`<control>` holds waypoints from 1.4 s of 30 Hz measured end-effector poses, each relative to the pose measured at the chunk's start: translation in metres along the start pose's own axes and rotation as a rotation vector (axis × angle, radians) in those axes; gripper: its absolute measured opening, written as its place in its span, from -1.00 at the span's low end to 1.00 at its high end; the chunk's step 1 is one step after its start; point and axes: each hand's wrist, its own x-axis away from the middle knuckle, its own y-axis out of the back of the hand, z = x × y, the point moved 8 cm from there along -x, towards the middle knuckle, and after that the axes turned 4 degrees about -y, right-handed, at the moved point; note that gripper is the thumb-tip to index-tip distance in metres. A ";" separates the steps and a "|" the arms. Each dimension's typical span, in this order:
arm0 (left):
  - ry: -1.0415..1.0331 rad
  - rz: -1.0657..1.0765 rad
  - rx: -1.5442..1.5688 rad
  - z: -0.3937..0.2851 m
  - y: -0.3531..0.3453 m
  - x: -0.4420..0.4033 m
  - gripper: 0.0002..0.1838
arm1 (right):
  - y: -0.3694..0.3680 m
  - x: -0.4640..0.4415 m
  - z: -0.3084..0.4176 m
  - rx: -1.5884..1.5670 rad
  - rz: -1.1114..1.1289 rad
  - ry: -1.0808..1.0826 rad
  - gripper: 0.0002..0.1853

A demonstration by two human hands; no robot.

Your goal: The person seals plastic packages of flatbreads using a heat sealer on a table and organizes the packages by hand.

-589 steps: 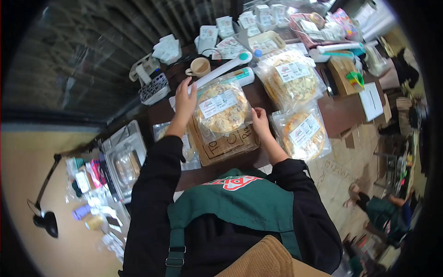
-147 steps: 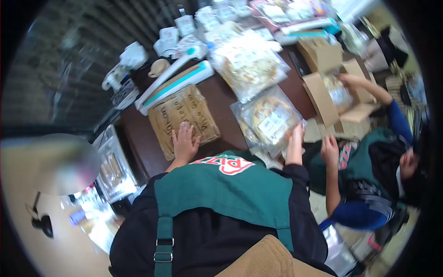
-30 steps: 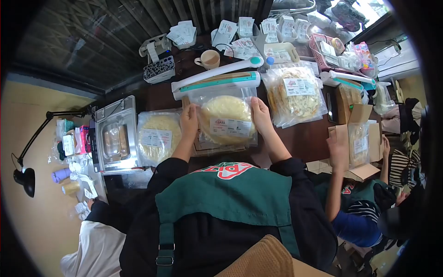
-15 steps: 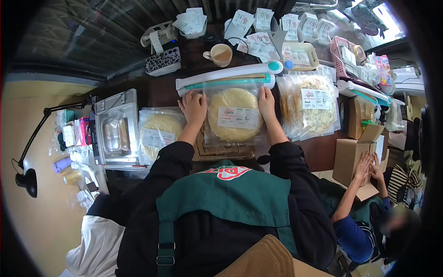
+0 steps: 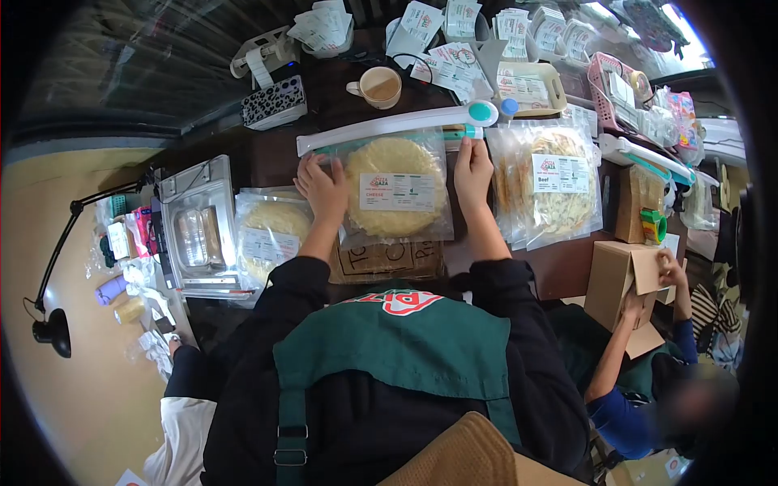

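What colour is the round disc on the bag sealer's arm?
The disc is teal, on a white arm; the head view shows it best.

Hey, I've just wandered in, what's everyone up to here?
Someone in a green apron has a bagged pizza labelled "Cheese" in front of them, partly over a cardboard box. Their left hand is at the bag's left edge, and their right hand is by the right end of a long white sealer. More bagged pizzas lie on both sides, including a "Beef" stack on the right. Beyond it, another person's hands work at an open carton.
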 end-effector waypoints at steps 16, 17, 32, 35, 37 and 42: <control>-0.659 0.496 -0.099 -0.123 -0.058 0.042 -0.22 | -0.192 -0.048 0.044 0.904 1.083 0.220 -0.14; -0.660 0.489 -0.105 -0.122 -0.058 0.042 -0.24 | -0.202 -0.048 0.029 0.912 1.065 0.195 -0.12; -0.637 0.468 0.027 -0.113 -0.029 0.075 -0.24 | -0.202 -0.028 0.049 0.912 0.720 0.386 -0.17; -0.591 0.516 0.072 -0.098 -0.003 0.105 -0.24 | -0.203 -0.028 0.049 0.917 0.751 0.349 -0.20; -0.547 0.536 0.081 -0.083 0.013 0.121 -0.25 | -0.203 -0.027 0.047 0.926 0.767 0.322 -0.22; -0.415 0.570 0.033 -0.048 0.037 0.134 -0.29 | -0.204 -0.029 0.045 0.951 0.773 0.268 -0.21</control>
